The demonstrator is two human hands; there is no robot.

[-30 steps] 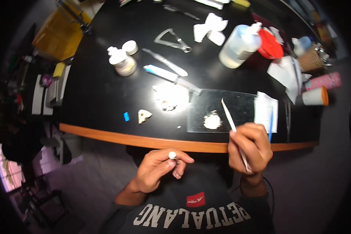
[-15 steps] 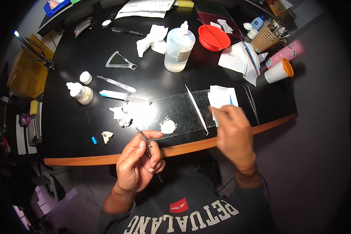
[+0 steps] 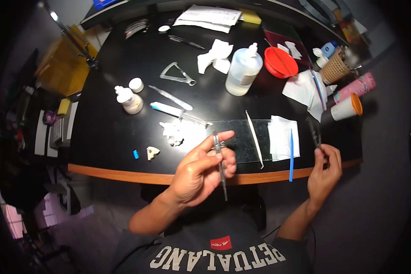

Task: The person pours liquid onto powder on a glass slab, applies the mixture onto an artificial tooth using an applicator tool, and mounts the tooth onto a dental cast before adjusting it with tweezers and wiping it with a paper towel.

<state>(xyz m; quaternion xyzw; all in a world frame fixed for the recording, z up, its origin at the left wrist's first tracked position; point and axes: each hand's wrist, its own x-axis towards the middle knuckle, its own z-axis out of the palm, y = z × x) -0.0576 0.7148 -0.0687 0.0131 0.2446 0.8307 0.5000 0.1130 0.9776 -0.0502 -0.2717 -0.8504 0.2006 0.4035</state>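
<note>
My left hand (image 3: 198,169) is closed around a slim dark metal instrument (image 3: 222,176), pinched between thumb and fingers with the index finger stretched out. Something small sits beside it at the fingers, too small to name. Behind that hand is a glass slab (image 3: 235,132), partly covered. My right hand (image 3: 325,171) pinches a pair of tweezers (image 3: 314,132) near the table's right edge. Left of it, a blue stick (image 3: 291,157) lies across a white paper pad (image 3: 278,137), its end over the table edge. A white double-ended spatula (image 3: 254,139) lies on the slab.
Crumpled tissue (image 3: 172,132), a syringe (image 3: 176,112), a dropper bottle (image 3: 130,101) and a tooth-like model piece (image 3: 152,153) lie to the left. A large clear bottle (image 3: 244,73) and a red bowl (image 3: 281,63) stand behind. An orange-lidded cup (image 3: 347,108) is at right.
My right hand has moved right, from over the paper pad to the tweezers, and grips them. My left hand has shifted right with its instrument. The camera view has turned.
</note>
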